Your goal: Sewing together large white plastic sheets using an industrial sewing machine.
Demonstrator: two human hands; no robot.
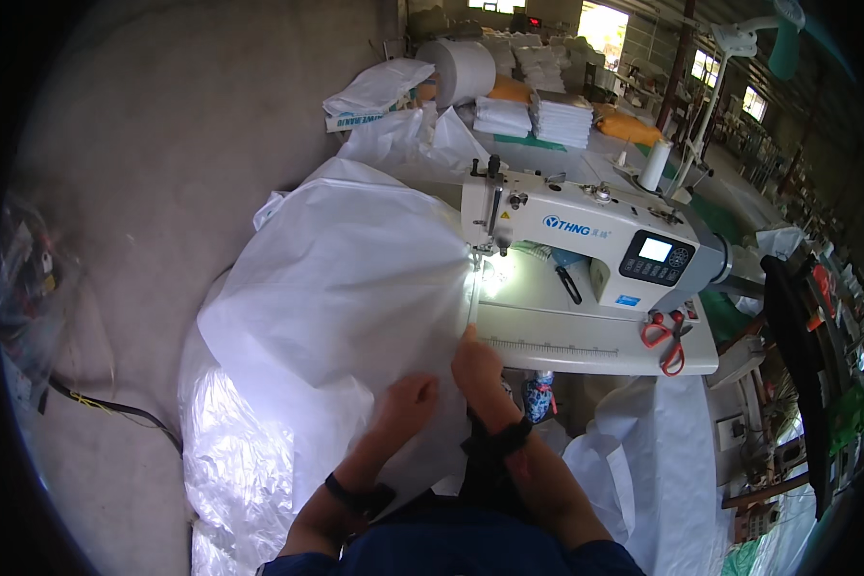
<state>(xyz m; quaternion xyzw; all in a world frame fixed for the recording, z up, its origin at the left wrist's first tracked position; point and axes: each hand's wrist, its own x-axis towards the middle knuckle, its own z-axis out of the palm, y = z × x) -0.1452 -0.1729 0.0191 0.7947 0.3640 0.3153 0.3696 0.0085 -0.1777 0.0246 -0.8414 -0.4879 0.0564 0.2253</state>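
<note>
White sheet (326,274) draped at the left edge of the sewing table (547,324), meeting the sewing machine (571,216) where glare obscures detail. Right hand (477,370), at the table's front left corner, touches the sheet's margin; left hand (411,401) curls over the sheet. Fingertips partly hidden; pinching indeterminable for both.

Bare hands (406,403) (477,372): two;
Black wristbands (360,498) (497,442): two;
Sewing machine by the hands (571,216): one;
Lit machine screen (655,250): one;
Red-handled scissors (675,357): one pair;
Tall white thread cone (655,165): one;
Large white roll (466,74): one
</note>
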